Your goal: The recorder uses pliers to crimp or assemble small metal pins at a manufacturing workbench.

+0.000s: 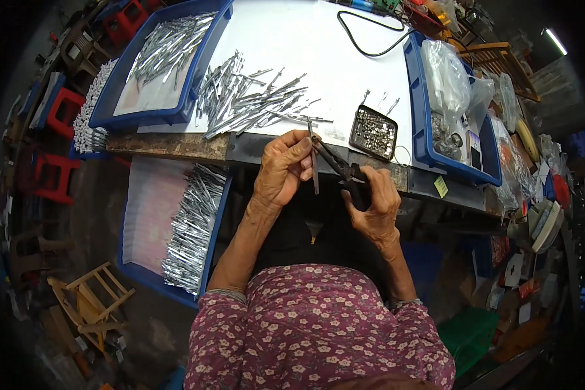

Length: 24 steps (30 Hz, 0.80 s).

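My left hand (285,168) pinches a thin metal strip (315,170), held upright in front of the table's near edge. Wrapped around the handles of dark pliers (335,161) is my right hand (377,205). The pliers' jaws meet the strip near its upper part, beside my left fingertips; what exactly they grip is too small to tell. Just beyond my hands, a loose pile of similar silvery strips (250,97) lies on the white tabletop (292,39). A black tray of small metal parts (374,132) sits to the right, with a few thin pieces behind it.
A blue tray (187,97) of strips stands at the far left. Below it, another blue bin (151,276) holds more strips. On the right, a blue crate (422,123) carries plastic bags and a phone. A black cable (370,53) curls across the back. Red stools (55,179) stand left.
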Each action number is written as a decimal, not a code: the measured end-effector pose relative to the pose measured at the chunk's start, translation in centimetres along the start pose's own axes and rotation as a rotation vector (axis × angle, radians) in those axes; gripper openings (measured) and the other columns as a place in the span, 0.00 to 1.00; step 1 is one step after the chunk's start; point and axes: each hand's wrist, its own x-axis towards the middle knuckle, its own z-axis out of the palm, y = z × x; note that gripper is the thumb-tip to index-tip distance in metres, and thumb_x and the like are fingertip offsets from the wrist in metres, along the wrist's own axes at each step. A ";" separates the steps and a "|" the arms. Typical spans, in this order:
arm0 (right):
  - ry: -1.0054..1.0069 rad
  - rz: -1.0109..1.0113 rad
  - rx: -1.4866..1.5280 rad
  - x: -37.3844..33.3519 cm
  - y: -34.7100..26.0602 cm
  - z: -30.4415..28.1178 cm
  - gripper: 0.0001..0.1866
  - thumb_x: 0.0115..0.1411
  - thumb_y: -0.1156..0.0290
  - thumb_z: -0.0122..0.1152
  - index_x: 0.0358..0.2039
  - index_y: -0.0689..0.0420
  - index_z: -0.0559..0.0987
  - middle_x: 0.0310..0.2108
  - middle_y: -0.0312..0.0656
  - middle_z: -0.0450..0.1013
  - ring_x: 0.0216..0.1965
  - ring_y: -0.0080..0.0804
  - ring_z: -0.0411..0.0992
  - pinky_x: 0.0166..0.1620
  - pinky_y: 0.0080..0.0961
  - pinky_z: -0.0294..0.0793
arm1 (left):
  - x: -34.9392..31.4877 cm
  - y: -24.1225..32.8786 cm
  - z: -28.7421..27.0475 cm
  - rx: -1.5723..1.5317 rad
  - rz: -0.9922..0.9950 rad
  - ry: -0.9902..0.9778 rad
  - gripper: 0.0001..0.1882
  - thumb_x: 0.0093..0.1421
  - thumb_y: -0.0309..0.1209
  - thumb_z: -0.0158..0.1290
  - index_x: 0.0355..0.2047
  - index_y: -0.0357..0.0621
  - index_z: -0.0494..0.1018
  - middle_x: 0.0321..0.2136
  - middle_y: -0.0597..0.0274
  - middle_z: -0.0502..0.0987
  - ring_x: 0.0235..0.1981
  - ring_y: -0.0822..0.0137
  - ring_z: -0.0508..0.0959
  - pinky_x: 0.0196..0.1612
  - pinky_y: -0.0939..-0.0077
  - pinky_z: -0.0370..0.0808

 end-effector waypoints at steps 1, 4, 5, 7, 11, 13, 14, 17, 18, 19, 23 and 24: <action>0.010 0.008 -0.022 -0.2 0.1 0.0 0.23 0.39 0.75 0.66 0.38 0.59 0.70 0.27 0.44 0.65 0.25 0.41 0.66 0.28 0.30 0.65 | -0.1 -0.1 0.1 -0.009 -0.012 -0.007 0.07 0.57 0.27 0.51 0.33 0.34 0.71 0.21 0.66 0.71 0.18 0.78 0.67 0.17 0.86 0.64; 0.042 -0.022 -0.055 -0.4 0.3 0.1 0.23 0.39 0.76 0.66 0.38 0.60 0.69 0.27 0.45 0.65 0.26 0.41 0.66 0.28 0.30 0.66 | -0.2 -0.4 0.0 -0.029 -0.036 -0.020 0.07 0.57 0.27 0.50 0.33 0.35 0.70 0.21 0.66 0.71 0.18 0.79 0.67 0.17 0.86 0.64; 0.041 -0.021 -0.053 -0.4 0.3 0.1 0.23 0.39 0.76 0.66 0.38 0.60 0.69 0.27 0.45 0.65 0.26 0.41 0.66 0.28 0.30 0.66 | -0.3 -0.5 -0.1 -0.041 -0.047 -0.027 0.06 0.57 0.26 0.50 0.33 0.35 0.70 0.21 0.67 0.71 0.19 0.79 0.68 0.16 0.86 0.64; 0.026 -0.001 -0.058 -0.6 0.3 0.1 0.24 0.39 0.76 0.66 0.39 0.60 0.69 0.27 0.45 0.65 0.26 0.42 0.66 0.29 0.31 0.66 | -0.3 -0.8 -0.6 -0.048 -0.056 -0.065 0.06 0.58 0.26 0.49 0.34 0.36 0.69 0.25 0.64 0.72 0.19 0.79 0.67 0.16 0.87 0.64; 0.015 -0.019 -0.064 -0.8 0.5 0.3 0.24 0.38 0.77 0.65 0.39 0.60 0.69 0.26 0.45 0.65 0.27 0.42 0.66 0.29 0.31 0.66 | -0.4 -1.2 -1.0 -0.094 -0.080 -0.080 0.06 0.58 0.25 0.48 0.34 0.35 0.68 0.29 0.60 0.73 0.19 0.80 0.66 0.15 0.89 0.63; -0.023 -0.006 -0.053 -1.0 0.7 0.4 0.25 0.38 0.77 0.65 0.39 0.61 0.69 0.26 0.45 0.65 0.26 0.43 0.66 0.29 0.32 0.66 | -0.4 -1.2 -1.0 -0.099 -0.091 -0.063 0.05 0.58 0.25 0.48 0.34 0.35 0.69 0.24 0.64 0.71 0.18 0.79 0.67 0.15 0.88 0.63; -0.025 -0.005 -0.053 -1.1 0.8 0.4 0.25 0.38 0.77 0.65 0.39 0.61 0.69 0.26 0.45 0.65 0.26 0.43 0.66 0.29 0.32 0.66 | -0.4 -1.2 -1.1 -0.104 -0.104 -0.048 0.04 0.57 0.24 0.48 0.33 0.36 0.69 0.20 0.68 0.69 0.18 0.79 0.67 0.14 0.87 0.63; -0.018 -0.015 -0.055 -1.1 0.9 0.5 0.25 0.38 0.78 0.65 0.39 0.60 0.69 0.26 0.45 0.65 0.26 0.42 0.66 0.29 0.32 0.66 | -0.4 -1.3 -1.3 -0.120 -0.139 -0.058 0.04 0.57 0.24 0.48 0.33 0.36 0.69 0.20 0.68 0.69 0.17 0.79 0.67 0.14 0.87 0.63; -0.021 -0.007 -0.046 -1.2 0.9 0.5 0.24 0.38 0.78 0.64 0.39 0.60 0.69 0.26 0.45 0.64 0.26 0.43 0.65 0.29 0.32 0.65 | -0.5 -1.3 -1.3 -0.120 -0.140 -0.057 0.04 0.57 0.24 0.48 0.33 0.36 0.69 0.20 0.68 0.69 0.17 0.79 0.67 0.14 0.87 0.63; -0.023 0.001 -0.036 -1.2 0.9 0.6 0.23 0.38 0.78 0.64 0.39 0.59 0.69 0.25 0.45 0.64 0.25 0.43 0.65 0.29 0.32 0.65 | -0.5 -1.3 -1.2 -0.122 -0.138 -0.047 0.04 0.57 0.24 0.48 0.32 0.37 0.69 0.20 0.68 0.69 0.17 0.79 0.67 0.14 0.87 0.64; -0.098 0.102 0.070 -1.7 0.7 0.5 0.22 0.39 0.78 0.64 0.38 0.60 0.70 0.26 0.45 0.66 0.25 0.40 0.67 0.29 0.30 0.66 | -0.8 -1.6 -0.2 -0.039 -0.039 0.004 0.03 0.56 0.24 0.49 0.31 0.37 0.68 0.20 0.67 0.68 0.17 0.79 0.66 0.15 0.87 0.64; -0.120 0.150 0.200 -1.9 0.7 0.6 0.21 0.39 0.77 0.64 0.37 0.60 0.70 0.26 0.43 0.66 0.25 0.34 0.67 0.30 0.27 0.65 | -0.8 -1.9 0.2 -0.039 -0.040 0.002 0.03 0.56 0.24 0.49 0.31 0.37 0.68 0.20 0.67 0.68 0.17 0.79 0.66 0.15 0.87 0.64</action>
